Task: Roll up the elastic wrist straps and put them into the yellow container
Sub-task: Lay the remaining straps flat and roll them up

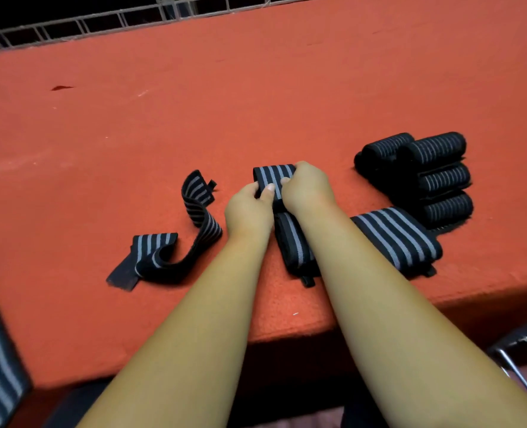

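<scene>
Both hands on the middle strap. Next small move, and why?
Likely roll the middle strap a turn toward the near table edge. The left hand and right hand pinch its far end, while its tail lies flat and unrolled between the forearms. The yellow container is not in view, so stowing looks premature.

**Red table, straps on top**

Covered in red felt (256, 88). Holds a half-rolled strap (274, 178) at centre, a curled strap (199, 211) at 8 o'clock, a flat strap (398, 239) at 4 o'clock, a cluster of rolls (432, 174) at 3 o'clock. Bears a dark mark (61, 87) at 10 o'clock.
</scene>
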A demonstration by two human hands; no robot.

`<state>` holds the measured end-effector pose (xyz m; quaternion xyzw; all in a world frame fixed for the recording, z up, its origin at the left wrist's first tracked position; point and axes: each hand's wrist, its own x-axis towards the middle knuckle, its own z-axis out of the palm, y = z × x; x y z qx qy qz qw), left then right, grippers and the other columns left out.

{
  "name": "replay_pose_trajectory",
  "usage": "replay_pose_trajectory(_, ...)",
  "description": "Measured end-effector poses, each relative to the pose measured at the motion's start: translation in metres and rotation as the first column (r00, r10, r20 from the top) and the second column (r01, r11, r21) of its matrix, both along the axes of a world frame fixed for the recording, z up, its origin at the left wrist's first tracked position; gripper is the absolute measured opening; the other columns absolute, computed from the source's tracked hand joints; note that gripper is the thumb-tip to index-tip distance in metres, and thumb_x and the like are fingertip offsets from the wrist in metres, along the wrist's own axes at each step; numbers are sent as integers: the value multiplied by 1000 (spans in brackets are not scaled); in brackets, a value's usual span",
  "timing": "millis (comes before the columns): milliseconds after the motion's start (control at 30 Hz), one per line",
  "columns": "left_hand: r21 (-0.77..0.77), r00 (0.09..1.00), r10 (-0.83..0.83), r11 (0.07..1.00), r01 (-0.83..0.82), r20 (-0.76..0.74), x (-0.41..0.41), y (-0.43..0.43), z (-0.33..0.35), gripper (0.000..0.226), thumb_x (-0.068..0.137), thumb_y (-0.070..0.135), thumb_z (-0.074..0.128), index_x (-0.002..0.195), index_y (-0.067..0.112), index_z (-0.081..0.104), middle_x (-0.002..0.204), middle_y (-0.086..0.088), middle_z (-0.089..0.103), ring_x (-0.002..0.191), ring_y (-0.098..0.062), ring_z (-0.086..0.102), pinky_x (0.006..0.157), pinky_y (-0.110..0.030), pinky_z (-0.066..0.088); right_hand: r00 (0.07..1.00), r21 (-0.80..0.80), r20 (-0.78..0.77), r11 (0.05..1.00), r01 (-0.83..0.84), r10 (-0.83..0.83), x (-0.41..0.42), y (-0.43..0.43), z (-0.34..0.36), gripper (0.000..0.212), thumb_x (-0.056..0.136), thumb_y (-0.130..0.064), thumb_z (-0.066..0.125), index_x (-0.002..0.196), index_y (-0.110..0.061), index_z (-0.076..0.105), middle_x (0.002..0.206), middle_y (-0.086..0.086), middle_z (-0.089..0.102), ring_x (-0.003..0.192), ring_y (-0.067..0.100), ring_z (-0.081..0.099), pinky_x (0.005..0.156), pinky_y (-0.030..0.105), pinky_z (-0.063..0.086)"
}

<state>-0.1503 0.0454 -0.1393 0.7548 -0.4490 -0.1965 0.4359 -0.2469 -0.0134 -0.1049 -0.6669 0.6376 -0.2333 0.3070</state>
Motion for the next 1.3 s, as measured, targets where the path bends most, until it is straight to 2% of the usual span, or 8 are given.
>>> replay_pose_trajectory(167,268,990,-140,955,125,36,2,10,27,31,109,13,52,134,13,71,127,-11,74,118,-33,69,90,-33,50,1000,-16,-29,1000,-6,5,-3,10,4,33,112,-24,56,140,-6,59,139,16,66,126,35,64,83,33,43)
replay_pose_trajectory(300,193,981,-154,972,130,115,7,41,52,44,92,-1,53,122,17,79,118,-7,80,111,-27,73,96,-36,58,988,-33,-143,998,-54,49,-2,29,19,36,110,-22,58,140,-3,53,144,19,60,133,38,60,88,37,46)
replay_pose_trajectory(433,24,952,4,1000,-12,306,31,75,55,54,88,0,63,141,9,64,142,-15,61,134,-34,57,114,-37,42,967,-144,-240,982,-120,83,7,59,28,39,107,-22,55,141,-4,54,147,17,53,139,38,51,111,45,46)
replay_pose_trajectory(667,226,848,168,921,-317,503,65,128,26,77,84,24,83,145,4,41,150,-21,40,141,-42,40,116,-51,40,940,-188,-269,946,-265,210,27,105,29,31,95,-14,51,115,-6,73,125,16,69,123,40,63,101,43,57)
replay_pose_trajectory(900,107,943,234,958,-265,238,90,153,32,39,91,13,69,125,5,51,119,-23,69,116,-46,66,95,-46,55,920,-28,-60,921,-389,387,50,143,29,45,104,-17,55,148,-9,62,150,15,64,141,33,58,117,36,46)
replay_pose_trajectory(967,62,965,226,970,-236,136,93,158,45,57,89,12,76,139,2,50,128,-21,69,120,-41,66,94,-40,51,902,34,16,901,-432,432,56,150,25,60,99,-16,60,158,-9,51,152,15,62,138,32,60,114,34,47)
replay_pose_trajectory(1133,-99,984,158,981,-165,-77,96,170,87,84,91,9,77,164,13,36,135,-4,52,128,-25,56,104,-31,45,797,132,343,815,-564,496,63,174,40,19,92,-9,58,102,-21,68,93,2,72,82,18,65,73,26,51)
replay_pose_trajectory(1300,-210,908,78,961,-178,-411,114,178,118,74,90,16,77,156,6,44,127,-7,61,110,-27,67,98,-41,57,764,130,470,821,-555,442,60,167,68,22,97,-30,66,116,-21,62,111,8,74,100,28,72,96,48,53)
